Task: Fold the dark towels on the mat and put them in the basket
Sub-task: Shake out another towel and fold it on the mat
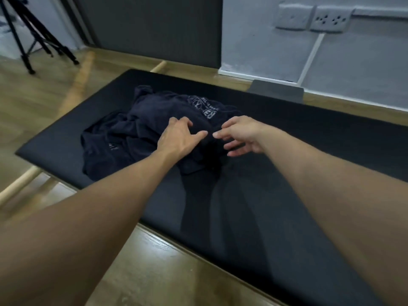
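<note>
A crumpled heap of dark navy towels point(132, 133) lies on the left half of a black mat point(287, 195) spread over the wooden floor. One towel shows a pale printed logo point(204, 107) near the top of the heap. My left hand point(178, 138) rests on the heap's right side, thumb stretched out and fingertips curling into the cloth. My right hand point(240, 135) hovers just to the right of it, fingers spread and loose, holding nothing. No basket shows in this view.
A black tripod point(37, 40) stands at the far left. A grey flat object point(276, 90) sits past the mat's far edge by the wall, under two wall sockets point(313, 18). Wooden poles point(72, 89) lie on the floor left of the mat.
</note>
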A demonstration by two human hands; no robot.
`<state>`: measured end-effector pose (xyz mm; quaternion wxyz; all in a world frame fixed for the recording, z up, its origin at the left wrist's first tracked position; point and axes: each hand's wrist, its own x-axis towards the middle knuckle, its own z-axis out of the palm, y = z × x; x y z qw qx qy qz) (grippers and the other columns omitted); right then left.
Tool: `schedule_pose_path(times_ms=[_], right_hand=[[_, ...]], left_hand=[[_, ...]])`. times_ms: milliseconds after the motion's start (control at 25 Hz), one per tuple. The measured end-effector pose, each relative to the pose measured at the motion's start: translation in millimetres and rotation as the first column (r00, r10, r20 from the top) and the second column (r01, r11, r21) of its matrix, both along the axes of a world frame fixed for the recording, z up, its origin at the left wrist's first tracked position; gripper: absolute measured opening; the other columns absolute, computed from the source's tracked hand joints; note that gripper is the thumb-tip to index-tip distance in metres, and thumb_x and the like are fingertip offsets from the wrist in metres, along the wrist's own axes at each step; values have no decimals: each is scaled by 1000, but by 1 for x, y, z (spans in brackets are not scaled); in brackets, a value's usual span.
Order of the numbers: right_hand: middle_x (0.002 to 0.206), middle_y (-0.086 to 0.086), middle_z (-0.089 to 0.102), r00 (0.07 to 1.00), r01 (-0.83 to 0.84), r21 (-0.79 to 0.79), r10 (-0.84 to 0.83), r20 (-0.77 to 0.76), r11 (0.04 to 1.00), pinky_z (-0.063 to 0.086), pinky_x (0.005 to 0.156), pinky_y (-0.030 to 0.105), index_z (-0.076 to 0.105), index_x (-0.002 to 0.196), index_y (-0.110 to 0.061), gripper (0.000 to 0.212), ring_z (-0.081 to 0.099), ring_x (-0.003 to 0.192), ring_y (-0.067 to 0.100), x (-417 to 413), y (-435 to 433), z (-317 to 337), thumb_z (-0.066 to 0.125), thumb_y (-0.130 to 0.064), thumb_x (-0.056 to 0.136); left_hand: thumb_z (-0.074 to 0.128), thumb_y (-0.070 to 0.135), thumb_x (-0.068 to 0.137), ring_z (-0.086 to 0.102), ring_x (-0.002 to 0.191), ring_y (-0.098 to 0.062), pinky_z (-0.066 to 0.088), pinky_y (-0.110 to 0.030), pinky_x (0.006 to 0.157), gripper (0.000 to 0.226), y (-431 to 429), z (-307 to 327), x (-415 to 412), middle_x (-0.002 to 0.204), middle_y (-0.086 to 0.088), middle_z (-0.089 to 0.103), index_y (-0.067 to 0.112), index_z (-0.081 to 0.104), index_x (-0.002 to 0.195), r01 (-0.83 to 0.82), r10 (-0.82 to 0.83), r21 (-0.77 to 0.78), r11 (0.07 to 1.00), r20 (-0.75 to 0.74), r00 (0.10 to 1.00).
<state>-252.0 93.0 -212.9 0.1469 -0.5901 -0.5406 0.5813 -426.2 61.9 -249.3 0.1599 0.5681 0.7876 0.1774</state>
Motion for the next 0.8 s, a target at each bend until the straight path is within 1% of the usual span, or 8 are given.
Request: schedule_pose_path(times_ms=[120,240,320,440,600,640,720,800], right_hand=[[117,7,60,997,-19,29,17,70,999,61,67,35,51,128,-25,54,63,97,21,-38,6,-23,78,-17,83],[106,6,67,988,76,237,-106,114,968,61,78,41,60,111,-24,38,67,90,22,-61,-2,-64,80,-23,79],[104,5,70,985,113,300,-147,95,947,59,84,43,64,88,-24,18,68,95,24,-58,-4,-80,79,-23,79],[88,2,71,987,144,272,-160,36,952,60,79,39,66,72,-23,16,68,81,19,-38,3,-75,71,-16,85],[84,2,66,989,145,259,-135,-59,955,54,56,24,65,86,-15,6,61,69,12,-20,2,-52,63,-12,91],[87,2,67,992,127,286,-113,-64,950,55,58,27,62,93,-16,6,63,73,14,-20,-1,-46,66,-15,89],[92,-1,67,995,101,419,-87,-52,902,57,71,35,56,113,-21,30,66,84,18,-19,-1,-36,70,-24,87],[86,-10,61,994,102,612,-96,-42,784,53,80,35,53,125,-26,36,61,85,13,-19,-5,-16,64,-26,91]], left_hand=[[70,61,77,58,105,-27,51,-44,94,69,-8,-14,-17,134,-6,39,17,52,127,3,-2,-163,987,6,1000],[72,57,77,55,111,-32,49,-47,93,69,-10,-27,-4,136,-10,34,14,49,126,69,-99,-245,967,-114,989],[68,48,85,52,114,-34,46,-45,88,57,-10,-30,8,134,-12,38,10,51,124,120,-168,-205,971,-237,957],[59,27,93,56,109,-34,43,-38,81,26,-7,-25,17,121,-13,58,9,59,111,197,-214,-87,976,-291,932],[58,22,88,61,91,-30,39,-31,71,6,-1,-3,25,90,-6,66,17,60,86,174,-166,93,980,-88,982],[61,23,89,61,88,-27,40,-30,70,8,2,6,28,85,-2,64,18,60,83,160,-161,145,976,-6,987],[62,24,92,61,86,-22,40,-28,71,13,10,25,34,83,2,62,20,60,80,147,-171,240,960,84,982],[57,22,96,58,87,-19,38,-29,73,12,15,49,42,87,2,61,19,58,84,137,-177,326,936,98,979]])
